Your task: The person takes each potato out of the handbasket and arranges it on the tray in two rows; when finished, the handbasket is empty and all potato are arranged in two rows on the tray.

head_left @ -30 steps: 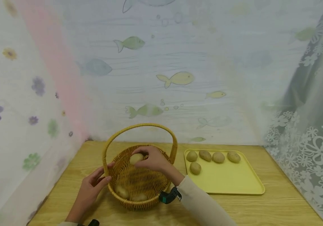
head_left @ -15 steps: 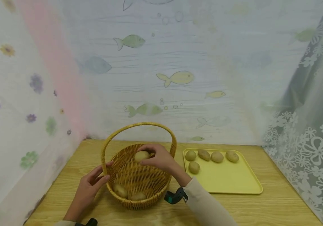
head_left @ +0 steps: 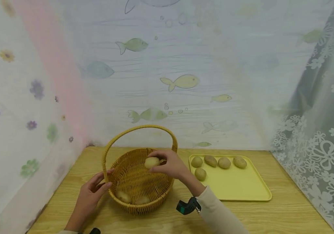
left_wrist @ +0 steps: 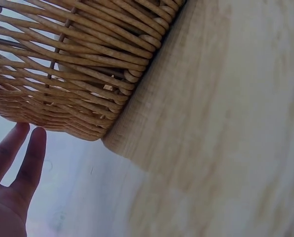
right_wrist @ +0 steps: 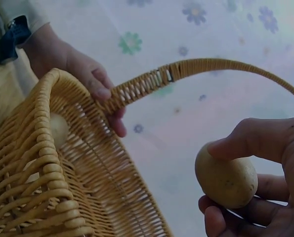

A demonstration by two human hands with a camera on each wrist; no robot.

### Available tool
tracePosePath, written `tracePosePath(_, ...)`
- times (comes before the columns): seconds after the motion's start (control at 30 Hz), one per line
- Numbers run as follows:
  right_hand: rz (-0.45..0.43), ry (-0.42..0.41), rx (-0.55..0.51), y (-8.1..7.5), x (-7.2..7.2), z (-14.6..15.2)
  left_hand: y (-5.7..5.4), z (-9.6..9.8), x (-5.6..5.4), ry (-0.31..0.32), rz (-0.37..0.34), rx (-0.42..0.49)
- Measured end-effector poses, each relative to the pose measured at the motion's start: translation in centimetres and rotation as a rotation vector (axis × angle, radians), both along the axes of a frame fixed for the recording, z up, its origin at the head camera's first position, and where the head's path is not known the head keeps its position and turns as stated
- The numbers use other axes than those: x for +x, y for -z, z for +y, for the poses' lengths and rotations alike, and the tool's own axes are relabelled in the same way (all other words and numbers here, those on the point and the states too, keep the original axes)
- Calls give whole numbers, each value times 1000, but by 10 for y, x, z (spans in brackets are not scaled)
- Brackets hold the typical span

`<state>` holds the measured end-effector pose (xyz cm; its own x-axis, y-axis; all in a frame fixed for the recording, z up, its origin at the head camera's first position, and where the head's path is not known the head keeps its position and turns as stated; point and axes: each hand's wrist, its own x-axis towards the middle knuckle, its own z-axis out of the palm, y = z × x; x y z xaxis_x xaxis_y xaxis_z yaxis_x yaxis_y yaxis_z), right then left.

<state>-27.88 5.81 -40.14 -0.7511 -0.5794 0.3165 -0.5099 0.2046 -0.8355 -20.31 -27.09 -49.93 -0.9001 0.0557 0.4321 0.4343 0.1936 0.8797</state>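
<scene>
Between the thumb and fingers of my right hand [head_left: 171, 165] is a potato [head_left: 152, 163], held over the right part of a round wicker basket [head_left: 139, 209] with a tall arched handle. The right wrist view shows this potato [right_wrist: 226, 177] pinched from above and below. My left hand [head_left: 89, 195] grips the basket's left rim at the foot of the handle, thumb on the near side. In the left wrist view, some of its fingers [left_wrist: 30, 163] reach up to the woven wall [left_wrist: 77, 64]. Inside the basket, two potatoes lie by the front wall, one [head_left: 123, 196] left of the other [head_left: 142, 200].
A yellow tray [head_left: 237, 188] lies right of the basket on the wooden table [head_left: 289, 201]. Several potatoes [head_left: 224, 162] sit along its back and left side. Patterned curtains [head_left: 143, 81] close off the back and both sides.
The right hand has moved right with its potato, from the basket's middle toward its right side. The basket has shifted slightly left with the left hand on it.
</scene>
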Motion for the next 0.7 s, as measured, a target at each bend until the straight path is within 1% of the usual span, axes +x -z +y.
tracePosePath(0.1,-8,11,-10,0,1,7,0,-1,0,-5,13,-11)
tracePosePath(0.17,-13,16,-21,0,2,11,0,-1,0,-9,5,-14)
tracePosePath(0.33,-25,34,-43,0,4,20,0,-2,3,-67,-14,-36)
tracePosePath(0.53,-40,40,-65,0,3,30,3,-3,1,-81,-9,-66)
tracePosePath(0.67,-54,44,-70,0,4,39,3,-2,1,-123,-26,-86)
tracePosePath(0.7,-59,50,-69,0,5,41,3,-2,1,-122,-28,-82)
